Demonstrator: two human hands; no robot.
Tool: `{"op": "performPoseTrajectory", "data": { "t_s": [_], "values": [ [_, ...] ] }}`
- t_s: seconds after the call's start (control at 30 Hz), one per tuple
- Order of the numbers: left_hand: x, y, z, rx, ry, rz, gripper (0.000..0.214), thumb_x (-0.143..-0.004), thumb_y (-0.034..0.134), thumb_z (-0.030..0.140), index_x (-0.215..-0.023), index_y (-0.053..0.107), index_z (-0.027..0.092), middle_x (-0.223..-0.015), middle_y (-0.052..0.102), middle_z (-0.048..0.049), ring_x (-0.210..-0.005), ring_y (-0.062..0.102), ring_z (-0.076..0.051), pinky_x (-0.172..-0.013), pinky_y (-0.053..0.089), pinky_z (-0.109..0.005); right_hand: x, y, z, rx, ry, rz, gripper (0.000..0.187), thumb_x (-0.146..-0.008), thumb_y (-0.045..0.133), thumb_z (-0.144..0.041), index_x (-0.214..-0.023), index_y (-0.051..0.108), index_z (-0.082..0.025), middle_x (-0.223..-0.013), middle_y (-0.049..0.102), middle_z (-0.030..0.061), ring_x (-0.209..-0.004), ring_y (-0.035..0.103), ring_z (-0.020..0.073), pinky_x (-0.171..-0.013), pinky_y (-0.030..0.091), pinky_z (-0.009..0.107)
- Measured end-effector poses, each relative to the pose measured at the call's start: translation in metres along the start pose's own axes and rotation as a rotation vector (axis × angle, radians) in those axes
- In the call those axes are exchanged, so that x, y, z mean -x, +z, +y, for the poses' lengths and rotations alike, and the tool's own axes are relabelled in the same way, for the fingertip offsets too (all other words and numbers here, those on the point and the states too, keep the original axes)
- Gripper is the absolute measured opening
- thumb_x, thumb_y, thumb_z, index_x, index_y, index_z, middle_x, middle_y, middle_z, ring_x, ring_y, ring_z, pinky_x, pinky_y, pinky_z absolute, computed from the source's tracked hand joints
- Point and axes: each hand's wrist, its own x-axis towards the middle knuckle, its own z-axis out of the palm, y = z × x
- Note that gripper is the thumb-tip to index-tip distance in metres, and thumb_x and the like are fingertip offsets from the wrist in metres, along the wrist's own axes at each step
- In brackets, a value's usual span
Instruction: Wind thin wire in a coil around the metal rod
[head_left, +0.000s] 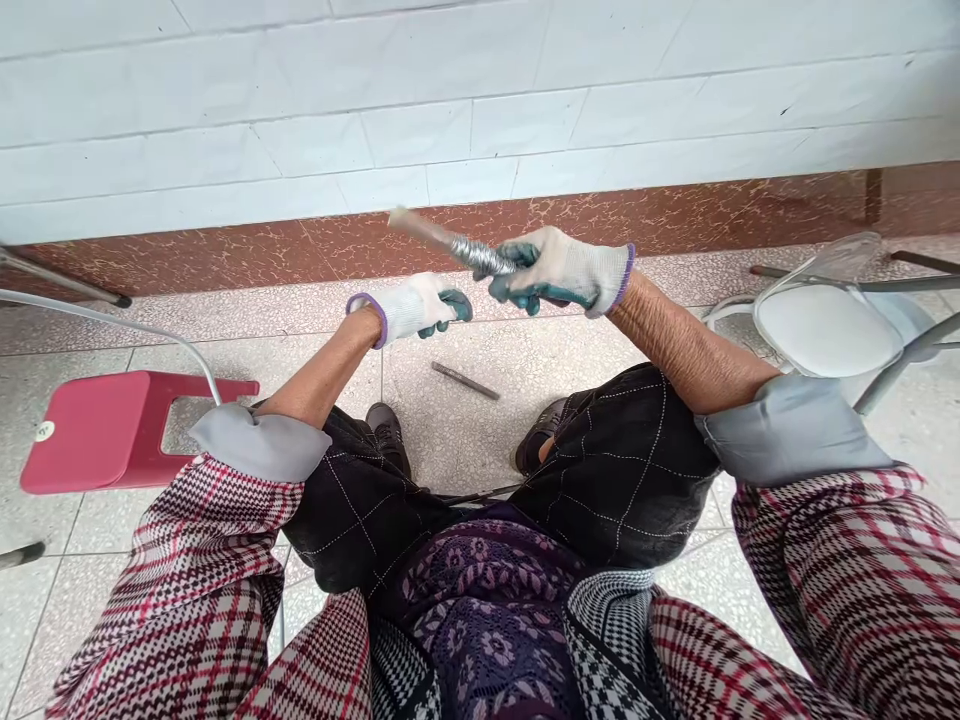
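Observation:
My right hand (555, 270), in a white knit glove with a green-coated palm and purple cuff, grips a wire-wrapped stick (431, 232). Silvery wire is wound round the part nearest the fingers; the pale far end points up and left and is blurred. Lower and to the left, my left hand (424, 305) wears a matching glove. Its fingers are curled together, and anything inside them is hidden. It stays apart from the stick. Below both hands, a thin dark grey rod (465, 381) lies on the floor between my shoes.
A red plastic stool (97, 430) stands on the left, beside a pale curved tube (150, 325). At the right is a chair with a white seat (829, 330) and metal legs. A white tiled wall (450, 110) with a brown skirting (247, 262) rises ahead.

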Motion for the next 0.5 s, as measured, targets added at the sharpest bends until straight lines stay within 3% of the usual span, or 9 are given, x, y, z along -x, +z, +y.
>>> {"op": "performPoseTrajectory", "data": {
  "t_s": [0.07, 0.13, 0.27, 0.4, 0.5],
  "values": [
    [0.002, 0.003, 0.004, -0.005, -0.003, 0.006, 0.019, -0.088, 0.079, 0.021, -0.106, 0.084, 0.018, -0.069, 0.066, -0.0071, -0.071, 0.063, -0.021, -0.057, 0.041, -0.028, -0.009, -0.001, 0.005, 0.088, 0.062, 0.102, 0.028, -0.096, 0.067, -0.025, -0.122, 0.073, -0.017, -0.092, 0.072, 0.0056, -0.072, 0.06, 0.0164, -0.062, 0.051, 0.03],
    [0.002, 0.004, 0.006, -0.008, -0.012, 0.021, 0.02, -0.088, 0.078, 0.021, -0.106, 0.084, 0.017, -0.067, 0.064, -0.0076, -0.072, 0.063, -0.022, -0.058, 0.041, -0.028, -0.018, -0.002, 0.015, 0.346, 0.126, 0.144, 0.031, -0.095, 0.068, -0.027, -0.124, 0.074, -0.016, -0.093, 0.072, 0.0071, -0.076, 0.063, 0.0195, -0.065, 0.05, 0.033],
    [0.001, 0.0, 0.006, 0.005, -0.053, 0.054, 0.021, -0.09, 0.074, 0.022, -0.109, 0.083, 0.016, -0.065, 0.06, -0.0062, -0.073, 0.061, -0.022, -0.06, 0.042, -0.029, -0.03, -0.001, 0.031, 0.797, 0.182, 0.035, 0.034, -0.093, 0.068, -0.031, -0.124, 0.077, -0.021, -0.095, 0.073, 0.0084, -0.082, 0.065, 0.0249, -0.068, 0.046, 0.037],
    [-0.002, -0.009, 0.001, 0.025, -0.07, 0.042, 0.018, -0.088, 0.077, 0.021, -0.105, 0.082, 0.016, -0.063, 0.058, -0.0047, -0.07, 0.06, -0.02, -0.059, 0.041, -0.027, -0.028, 0.007, 0.03, 0.902, 0.183, -0.06, 0.032, -0.09, 0.068, -0.029, -0.119, 0.08, -0.022, -0.091, 0.074, 0.009, -0.078, 0.066, 0.0249, -0.066, 0.045, 0.037],
    [-0.007, -0.012, -0.008, 0.039, -0.062, 0.027, 0.012, -0.086, 0.077, 0.019, -0.096, 0.081, 0.015, -0.064, 0.06, -0.0048, -0.066, 0.06, -0.019, -0.057, 0.04, -0.028, -0.022, 0.009, 0.026, 0.823, 0.197, -0.172, 0.032, -0.082, 0.073, -0.03, -0.111, 0.083, -0.022, -0.078, 0.073, 0.0073, -0.072, 0.066, 0.0247, -0.061, 0.046, 0.036]
  ]
}}
